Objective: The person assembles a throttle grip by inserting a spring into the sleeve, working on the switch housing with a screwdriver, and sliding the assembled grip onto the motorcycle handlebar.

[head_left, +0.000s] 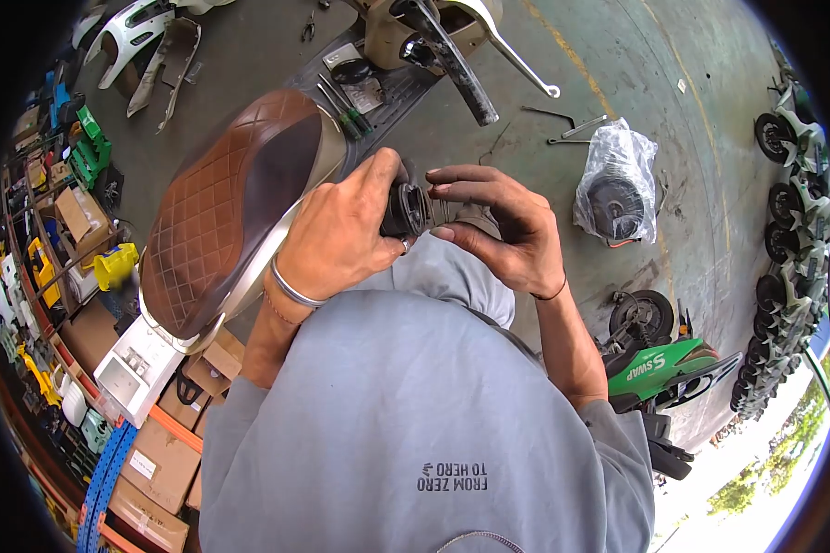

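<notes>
A round black part [404, 210] with a ringed, hollow end is gripped by my left hand [337, 230], which wears a ring and a metal bangle. Just right of the part is my right hand [507, 230], its thumb and fingers apart around the part's open end; its fingertips look dark and dirty. Whether a small item sits between those fingertips is too small to tell. Beyond my hands stands a scooter with a brown quilted seat [198, 217] and a black handlebar grip [452, 74].
Screwdrivers [346, 112] lie on the scooter's footboard. A plastic-wrapped wheel [616, 189] and wrenches [576, 129] are on the floor to the right. A green scooter [659, 369] is at the lower right, cardboard boxes [157, 461] and shelving at the left, and a row of scooters at the far right.
</notes>
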The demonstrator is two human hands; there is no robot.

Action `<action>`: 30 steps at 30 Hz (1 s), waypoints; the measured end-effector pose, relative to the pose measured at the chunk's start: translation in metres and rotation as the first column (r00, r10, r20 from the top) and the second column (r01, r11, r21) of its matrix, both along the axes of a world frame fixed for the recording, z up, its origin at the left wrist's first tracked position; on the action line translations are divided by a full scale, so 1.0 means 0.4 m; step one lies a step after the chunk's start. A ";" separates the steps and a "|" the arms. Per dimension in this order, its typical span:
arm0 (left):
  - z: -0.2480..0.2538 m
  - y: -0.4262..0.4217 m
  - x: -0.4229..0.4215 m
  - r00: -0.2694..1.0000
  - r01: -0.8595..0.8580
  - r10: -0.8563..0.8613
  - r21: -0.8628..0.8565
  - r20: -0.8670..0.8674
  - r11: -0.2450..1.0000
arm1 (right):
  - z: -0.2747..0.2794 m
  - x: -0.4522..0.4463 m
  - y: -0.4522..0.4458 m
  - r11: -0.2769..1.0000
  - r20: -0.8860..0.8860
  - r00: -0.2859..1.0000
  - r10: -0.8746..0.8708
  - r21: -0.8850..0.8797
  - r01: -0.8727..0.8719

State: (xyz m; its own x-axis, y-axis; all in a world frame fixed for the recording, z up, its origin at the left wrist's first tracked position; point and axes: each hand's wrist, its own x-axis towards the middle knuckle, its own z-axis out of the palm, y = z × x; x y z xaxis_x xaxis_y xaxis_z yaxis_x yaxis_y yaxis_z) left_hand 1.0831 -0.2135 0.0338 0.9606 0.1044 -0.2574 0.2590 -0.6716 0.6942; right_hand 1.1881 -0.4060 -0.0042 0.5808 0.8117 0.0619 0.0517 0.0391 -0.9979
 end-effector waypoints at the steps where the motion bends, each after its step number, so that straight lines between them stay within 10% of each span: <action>1: 0.001 0.000 0.000 1.000 0.001 -0.001 -0.007 -0.011 1.000 | 0.003 0.000 0.001 1.000 0.020 1.000 0.003 -0.005 -0.003; 15: -0.027 0.008 0.016 0.994 -0.022 0.052 -0.285 0.101 0.958 | 0.057 0.023 0.022 0.997 0.168 0.985 -0.026 -0.072 0.039; 30: -0.081 0.015 -0.006 0.891 0.057 0.013 -0.141 0.453 0.988 | 0.071 0.004 0.030 0.987 0.233 0.968 -0.098 -0.100 0.124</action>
